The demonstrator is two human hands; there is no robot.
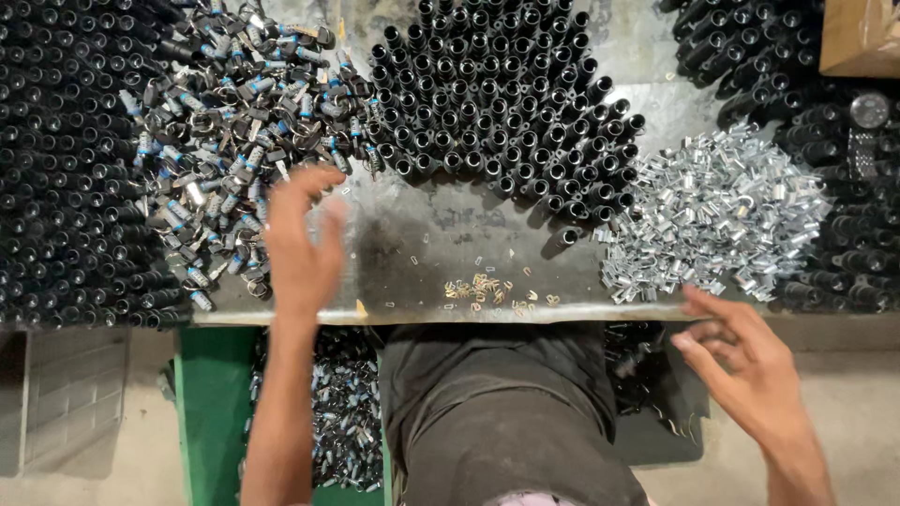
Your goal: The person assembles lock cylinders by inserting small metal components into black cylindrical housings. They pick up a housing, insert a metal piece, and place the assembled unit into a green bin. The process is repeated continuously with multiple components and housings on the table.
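My left hand [302, 245] hovers, blurred by motion, over the near edge of a heap of small metal parts with blue bands [234, 122]; its fingers are spread and nothing shows in it. My right hand [741, 361] is at the front edge of the metal worktable [422, 244], just below a pile of shiny silver clips [712, 215], fingers loosely apart, holding nothing visible. A few tiny brass pieces [487, 290] lie between the hands near the table edge.
Upright black tubes stand packed at the back centre [497, 94], along the left [56, 159] and at the right [825, 169]. A green bin [211, 403] of finished parts sits below the table by my left arm. A cardboard box corner [862, 33] is top right.
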